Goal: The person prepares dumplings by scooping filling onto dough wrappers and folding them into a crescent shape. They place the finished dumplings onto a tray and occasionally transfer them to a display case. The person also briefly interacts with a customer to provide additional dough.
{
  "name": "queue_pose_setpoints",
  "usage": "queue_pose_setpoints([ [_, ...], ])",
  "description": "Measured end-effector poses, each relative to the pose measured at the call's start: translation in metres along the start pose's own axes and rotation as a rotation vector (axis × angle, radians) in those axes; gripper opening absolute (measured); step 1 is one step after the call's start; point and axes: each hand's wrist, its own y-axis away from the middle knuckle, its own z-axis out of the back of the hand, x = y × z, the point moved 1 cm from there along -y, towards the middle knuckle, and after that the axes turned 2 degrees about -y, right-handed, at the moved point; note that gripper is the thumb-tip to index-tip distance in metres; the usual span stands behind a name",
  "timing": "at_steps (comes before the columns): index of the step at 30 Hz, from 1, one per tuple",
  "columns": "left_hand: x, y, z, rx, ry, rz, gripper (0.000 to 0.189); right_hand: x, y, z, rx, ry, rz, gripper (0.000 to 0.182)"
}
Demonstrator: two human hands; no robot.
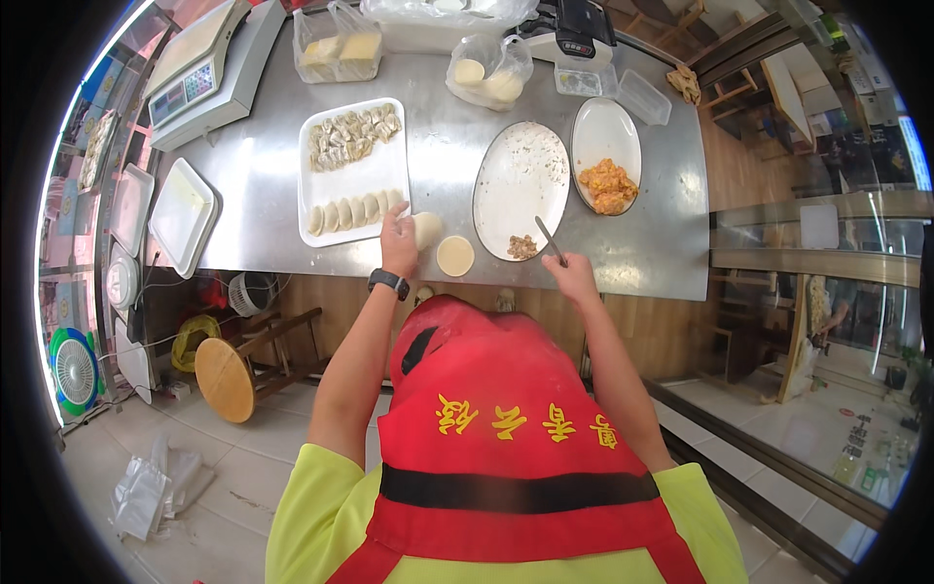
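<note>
My left hand [398, 237] is at the right front edge of a white tray [350, 182], its fingertips by the last of a row of folded dumplings [346, 212]. Whether it grips anything I cannot tell. More dumplings [355, 136] fill the tray's far end. Right beside that hand lie round dough wrappers [427, 228], partly hidden by it, and a single wrapper [455, 256] sits apart. My right hand [571, 277] holds a thin filling spatula [551, 241], tilted over a white oval plate [522, 190] with a small heap of minced filling [522, 247].
Another oval plate [606, 131] carries orange filling [608, 186]. Along the back of the steel table [445, 157] are bagged dough [490, 73], a bagged yellow block [339, 55] and clear plastic boxes [644, 96]. A scale [197, 80] and stacked trays [184, 217] stand left.
</note>
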Motion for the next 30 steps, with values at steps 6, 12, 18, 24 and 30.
queue_pose_setpoints([
  [6, -0.047, -0.004, 0.003, 0.081, 0.882, 0.429, 0.042, -0.01, 0.004, 0.005, 0.031, 0.048, -0.072, 0.041],
  [12, -0.089, -0.014, -0.006, 0.225, 1.19, 0.368, 0.05, 0.01, 0.001, 0.014, 0.058, 0.31, 0.045, 0.038],
  [18, -0.062, 0.016, -0.016, 0.276, 1.092, 0.513, 0.046, 0.037, -0.009, 0.007, 0.113, 0.59, -0.105, 0.031],
  [24, -0.02, 0.069, -0.026, 0.304, 0.742, 0.763, 0.04, 0.043, -0.012, 0.01, 0.114, 0.617, -0.064, 0.031],
  [30, -0.004, 0.092, -0.061, 0.29, 0.578, 0.835, 0.021, 0.043, -0.016, 0.008, 0.124, 0.596, -0.044, 0.025],
])
